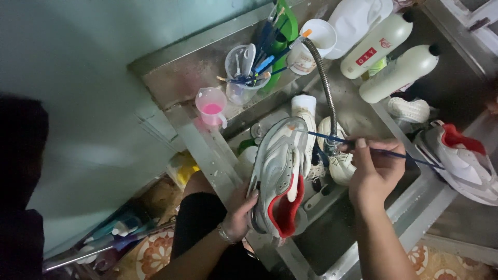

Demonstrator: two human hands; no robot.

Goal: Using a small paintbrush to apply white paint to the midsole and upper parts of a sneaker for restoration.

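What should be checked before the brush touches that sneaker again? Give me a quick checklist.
1. Left hand grips the grey sneaker by its heel: ok.
2. Right hand holds the blue brush: ok.
3. Sneaker is over the metal sink: ok.
4. Water running from the flexible tap: cannot tell.
5. Pink liquid cup upright on the ledge: ok.

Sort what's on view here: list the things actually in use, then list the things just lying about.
In use:
left hand holding the white sneaker with red lining
right hand holding a thin blue-handled brush
steel sink under both

Lying about:
second red-lined sneaker
two white bottles
pink measuring cup
clear cup of brushes
flexible faucet hose
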